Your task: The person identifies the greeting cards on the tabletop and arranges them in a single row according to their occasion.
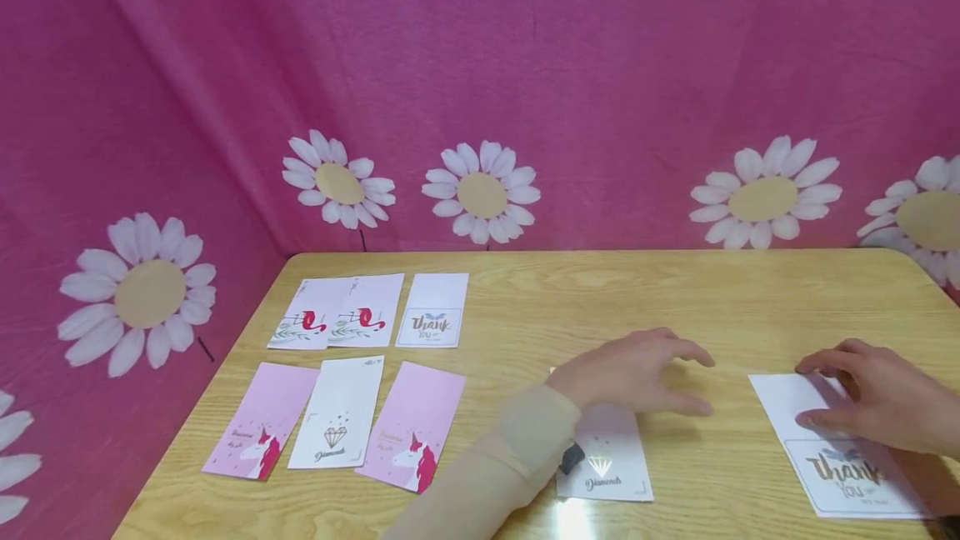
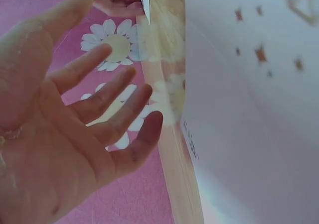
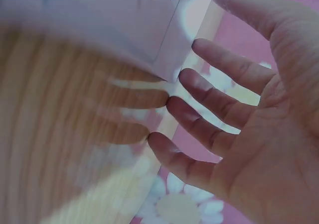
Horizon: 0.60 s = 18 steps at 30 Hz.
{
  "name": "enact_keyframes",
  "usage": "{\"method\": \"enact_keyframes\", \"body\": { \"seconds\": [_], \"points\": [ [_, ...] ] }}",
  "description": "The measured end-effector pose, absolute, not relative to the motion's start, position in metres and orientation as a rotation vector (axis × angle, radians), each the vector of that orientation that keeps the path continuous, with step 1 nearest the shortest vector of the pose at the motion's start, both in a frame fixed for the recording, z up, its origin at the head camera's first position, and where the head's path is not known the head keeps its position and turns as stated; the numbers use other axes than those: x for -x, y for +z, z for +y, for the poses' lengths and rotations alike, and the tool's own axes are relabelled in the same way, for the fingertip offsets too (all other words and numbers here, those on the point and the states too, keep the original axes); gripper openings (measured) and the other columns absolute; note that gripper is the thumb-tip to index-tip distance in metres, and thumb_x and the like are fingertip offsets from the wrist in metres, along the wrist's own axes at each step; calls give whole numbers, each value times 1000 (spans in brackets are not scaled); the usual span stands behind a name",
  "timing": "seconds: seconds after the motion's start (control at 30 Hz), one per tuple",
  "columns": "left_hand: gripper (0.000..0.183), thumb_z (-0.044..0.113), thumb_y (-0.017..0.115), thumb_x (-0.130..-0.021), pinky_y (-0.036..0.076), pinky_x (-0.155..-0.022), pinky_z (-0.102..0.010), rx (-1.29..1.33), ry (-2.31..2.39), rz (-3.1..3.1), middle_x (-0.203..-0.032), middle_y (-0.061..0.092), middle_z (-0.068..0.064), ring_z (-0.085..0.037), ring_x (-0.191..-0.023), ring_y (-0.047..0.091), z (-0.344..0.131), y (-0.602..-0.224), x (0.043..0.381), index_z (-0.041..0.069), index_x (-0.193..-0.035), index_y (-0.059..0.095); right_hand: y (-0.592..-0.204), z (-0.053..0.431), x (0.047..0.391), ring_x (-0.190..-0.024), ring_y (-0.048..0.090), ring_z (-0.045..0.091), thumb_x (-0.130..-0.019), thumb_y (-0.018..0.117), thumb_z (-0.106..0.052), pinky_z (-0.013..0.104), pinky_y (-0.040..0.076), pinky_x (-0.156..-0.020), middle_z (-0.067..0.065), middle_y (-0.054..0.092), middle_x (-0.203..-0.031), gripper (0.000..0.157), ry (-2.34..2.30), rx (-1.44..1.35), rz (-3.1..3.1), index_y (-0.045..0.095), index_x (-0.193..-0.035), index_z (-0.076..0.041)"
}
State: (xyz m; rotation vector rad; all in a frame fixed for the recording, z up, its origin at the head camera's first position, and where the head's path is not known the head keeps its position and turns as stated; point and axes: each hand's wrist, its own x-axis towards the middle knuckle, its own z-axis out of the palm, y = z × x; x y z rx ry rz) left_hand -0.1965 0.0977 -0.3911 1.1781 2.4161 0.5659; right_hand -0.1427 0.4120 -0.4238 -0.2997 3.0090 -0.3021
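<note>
My left hand [image 1: 630,373] reaches over a white diamond card [image 1: 603,461] and covers its upper part. In the left wrist view, the left hand [image 2: 75,129] has its fingers spread with nothing between them, and the card [image 2: 249,114] fills the right side. Over at the right, my right hand [image 1: 877,394] is at the upper part of a white "Thank You" card [image 1: 855,477], fingertips by its top edge and thumb over its face. The right wrist view shows the right hand [image 3: 234,119] with fingers apart, their tips close to the card's corner [image 3: 144,40].
At the left of the wooden table [image 1: 600,298], two flamingo cards [image 1: 296,315] overlap beside another "Thank You" card [image 1: 432,311]. Below them lie two pink unicorn cards [image 1: 258,419] with a diamond card [image 1: 337,415] between. A pink flowered cloth [image 1: 480,65] hangs behind.
</note>
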Motion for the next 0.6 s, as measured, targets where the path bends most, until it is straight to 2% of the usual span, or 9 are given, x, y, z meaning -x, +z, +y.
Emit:
{"method": "enact_keyframes", "body": {
  "seconds": [0.07,0.2,0.4,0.47,0.6],
  "points": [
    [58,59,69,-92,44,-100,-14,-1139,542,2440,-139,54,19,6,-121,51,101,-391,196,41,-145,52,-422,401,144,-79,49,16,-71,89,-50,23,38,-63,4,62,-95,62,-329,322,3012,71,-112,-8],
    [59,62,69,-90,46,-104,-23,-1087,493,2493,-143,51,20,2,-126,50,108,-391,197,45,-144,52,-422,380,146,-75,45,7,-73,88,-51,21,37,-62,-3,59,-88,58,-408,373,3007,70,-110,-10],
    [67,66,74,-83,39,-116,-40,-1046,385,2534,-148,46,22,-4,-135,44,112,-397,198,48,-144,51,-424,353,148,-71,44,3,-74,88,-49,21,40,-61,-7,60,-84,51,-510,488,3049,71,-106,-13],
    [71,66,76,-80,38,-116,-40,-1055,345,2540,-148,46,22,-5,-134,43,113,-399,198,47,-144,50,-423,347,148,-72,46,3,-74,88,-49,21,42,-62,-6,62,-87,50,-523,499,3057,72,-105,-13],
    [77,68,81,-74,38,-109,-33,-1084,260,2555,-148,44,22,-4,-131,42,113,-401,199,47,-143,52,-422,338,148,-72,45,2,-74,90,-43,21,41,-61,-5,63,-88,45,-573,542,3057,72,-103,-13]
  ]
}}
